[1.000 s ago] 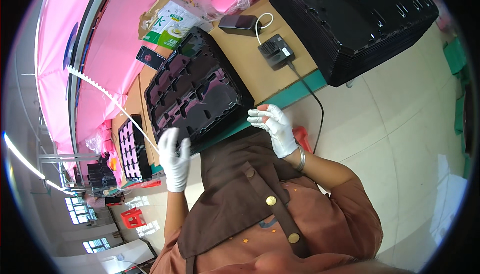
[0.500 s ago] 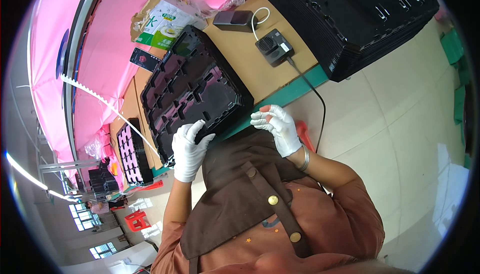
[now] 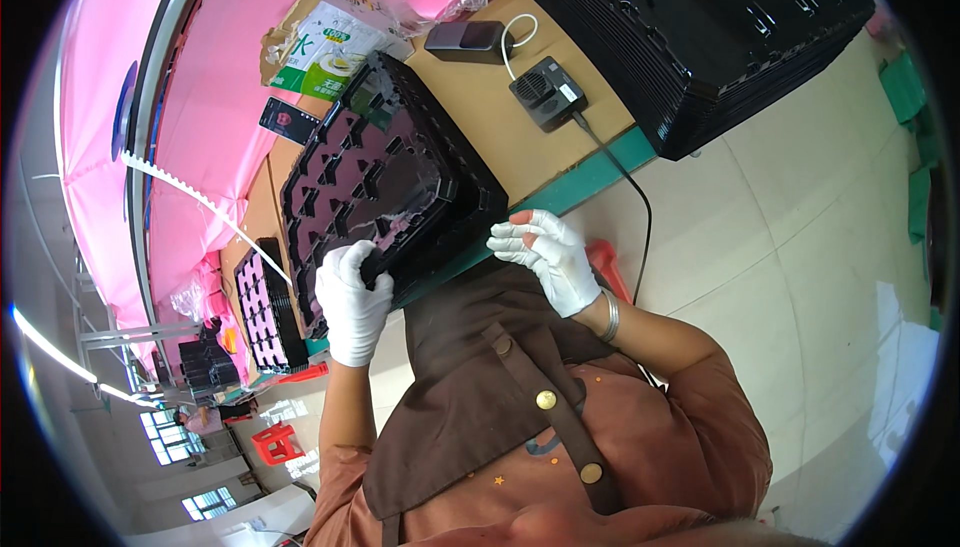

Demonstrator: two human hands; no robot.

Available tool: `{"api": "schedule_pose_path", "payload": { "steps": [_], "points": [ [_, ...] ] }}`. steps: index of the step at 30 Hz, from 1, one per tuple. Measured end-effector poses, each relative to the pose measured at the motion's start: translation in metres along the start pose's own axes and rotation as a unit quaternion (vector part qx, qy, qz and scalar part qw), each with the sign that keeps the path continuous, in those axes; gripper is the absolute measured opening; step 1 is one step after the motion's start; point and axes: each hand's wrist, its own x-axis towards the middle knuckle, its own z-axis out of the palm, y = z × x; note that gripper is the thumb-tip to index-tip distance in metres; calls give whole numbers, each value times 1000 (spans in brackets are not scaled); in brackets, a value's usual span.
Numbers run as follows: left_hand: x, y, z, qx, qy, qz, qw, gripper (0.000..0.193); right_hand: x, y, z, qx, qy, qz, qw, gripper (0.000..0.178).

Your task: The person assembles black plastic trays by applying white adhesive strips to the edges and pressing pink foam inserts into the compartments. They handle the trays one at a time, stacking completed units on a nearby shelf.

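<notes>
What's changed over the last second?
The left hand reached the near edge of the tray stack, then shifted slightly left; it now appears to grip the top tray, which looks slightly raised. The right hand stays nearby, seemingly empty; phone and carton stay put.

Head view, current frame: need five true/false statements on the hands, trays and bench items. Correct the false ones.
1. The left hand and the right hand both wear white gloves. True.
2. The right hand is holding the black power cable. False: no object shows in its grasp; the black power cable runs down to its right.
3. The left hand is at the near edge of the closer black tray stack. True.
4. The phone lies to the right of the square black device. False: the phone is by the left edge of the closer black tray stack.
5. Every fingertip of the right hand is covered. False: bare skin shows at fingertips.
</notes>
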Motion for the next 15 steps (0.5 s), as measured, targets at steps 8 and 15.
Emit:
{"api": "schedule_pose_path", "payload": {
  "steps": [8, 15],
  "points": [
    [13, -10, -12, -4, -11, 3, 1000, 36, 2, 7, 21, 33, -18, -18, 999, 39],
    [25, -33, -48, 17, 79, -5, 997, 35, 4, 2, 43, 62, -36, -21, 997, 40]
  ]
}}
